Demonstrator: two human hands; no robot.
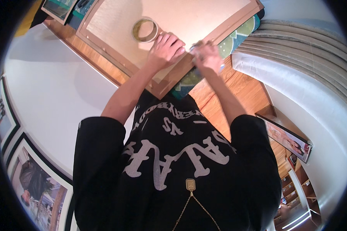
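Resting unclenched by one tape roll, left fingers touch one board; right fingers blur, grip unclear.

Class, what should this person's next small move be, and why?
Perhaps press the left hand, beside the tape roll, down to steady the pale board, since the right hand looks motion-blurred at the board's brown border.

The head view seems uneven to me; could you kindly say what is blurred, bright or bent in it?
In the head view, the right hand is blurred, the left hand sharper, the pale panel brightly lit, the pleated fabric curved, the corners black.
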